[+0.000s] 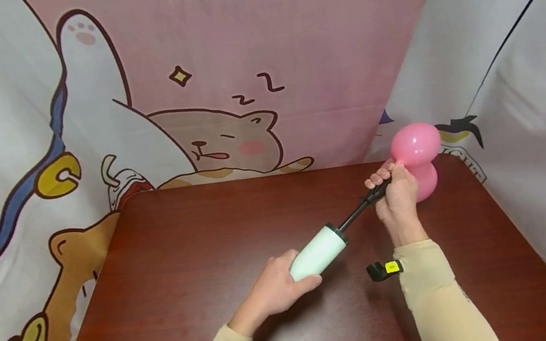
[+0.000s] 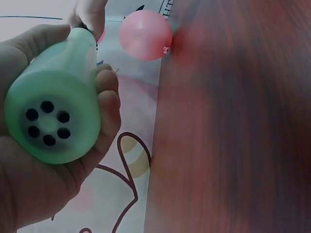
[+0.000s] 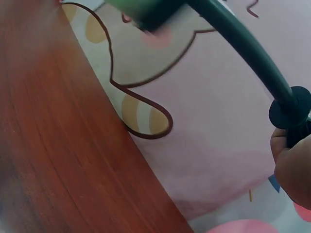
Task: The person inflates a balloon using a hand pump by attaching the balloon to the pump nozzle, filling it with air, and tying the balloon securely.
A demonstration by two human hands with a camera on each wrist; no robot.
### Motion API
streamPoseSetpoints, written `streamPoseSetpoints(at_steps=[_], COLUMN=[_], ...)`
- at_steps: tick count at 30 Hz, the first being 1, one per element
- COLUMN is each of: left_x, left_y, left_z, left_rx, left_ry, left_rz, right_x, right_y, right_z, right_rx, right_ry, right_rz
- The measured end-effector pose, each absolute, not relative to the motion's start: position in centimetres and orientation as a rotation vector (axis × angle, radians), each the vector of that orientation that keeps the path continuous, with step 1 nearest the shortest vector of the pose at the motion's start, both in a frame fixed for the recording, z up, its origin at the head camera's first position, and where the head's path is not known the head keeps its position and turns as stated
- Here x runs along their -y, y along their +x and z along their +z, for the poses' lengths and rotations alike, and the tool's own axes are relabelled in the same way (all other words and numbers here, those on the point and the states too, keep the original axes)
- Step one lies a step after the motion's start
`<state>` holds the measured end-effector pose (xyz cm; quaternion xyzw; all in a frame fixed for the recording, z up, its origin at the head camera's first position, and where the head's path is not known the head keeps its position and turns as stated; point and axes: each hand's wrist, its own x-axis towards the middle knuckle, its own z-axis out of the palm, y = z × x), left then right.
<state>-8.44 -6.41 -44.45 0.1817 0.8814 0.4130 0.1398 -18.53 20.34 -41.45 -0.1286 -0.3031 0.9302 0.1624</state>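
Note:
My left hand [image 1: 276,286] grips the pale green barrel of a balloon hand pump [image 1: 318,253], its thumb along the near side. Several round holes show in the barrel's end in the left wrist view. From the other end a black rod [image 3: 243,51] runs up to my right hand [image 1: 399,202], whose fingers curl round the pump's black tip. Right beside that hand are two inflated pink balloon lobes, an upper one [image 1: 416,143] and a lower one [image 1: 426,181]. A small knot shows on one pink balloon [image 2: 146,36]. Whether a balloon neck sits on the nozzle is hidden by the fingers.
Beneath the hands lies a dark red-brown wooden table [image 1: 185,253]. A pink and white cartoon cloth [image 1: 318,42] hangs behind its far edge and along both sides. Small black wrist cameras, one of them [image 1: 383,270] by the right sleeve, stick out from the forearms.

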Motion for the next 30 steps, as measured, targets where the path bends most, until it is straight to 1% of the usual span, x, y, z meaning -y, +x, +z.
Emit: streamPoseSetpoints(at_steps=[4, 13, 17, 23, 27, 30], left_x=[6.8, 5.5, 5.0, 5.8, 7.2, 8.0], left_y=[-8.4, -9.4, -9.6, -9.3, -8.8, -8.7], left_z=[-44.3, -44.0, -44.0, -44.6, -44.5, -44.2], left_rx=[-2.530, -2.505, -2.514, -2.488, -2.461, -2.492], left_ry=[0.505, 0.472, 0.463, 0.470, 0.495, 0.538], left_rz=[1.182, 1.236, 1.242, 1.231, 1.233, 1.196], right_x=[-20.5, -16.2, -15.8, -18.3, -20.9, -21.8], right_y=[-18.4, -17.3, -17.2, -17.8, -18.5, -18.7], right_z=[-41.6, -43.4, -43.6, -43.0, -42.1, -41.7], right_rx=[0.848, 0.963, 0.978, 0.926, 0.820, 0.788], right_ry=[-0.401, -0.396, -0.398, -0.470, -0.469, -0.468], right_rz=[2.668, 2.677, 2.665, 2.669, 2.661, 2.656])
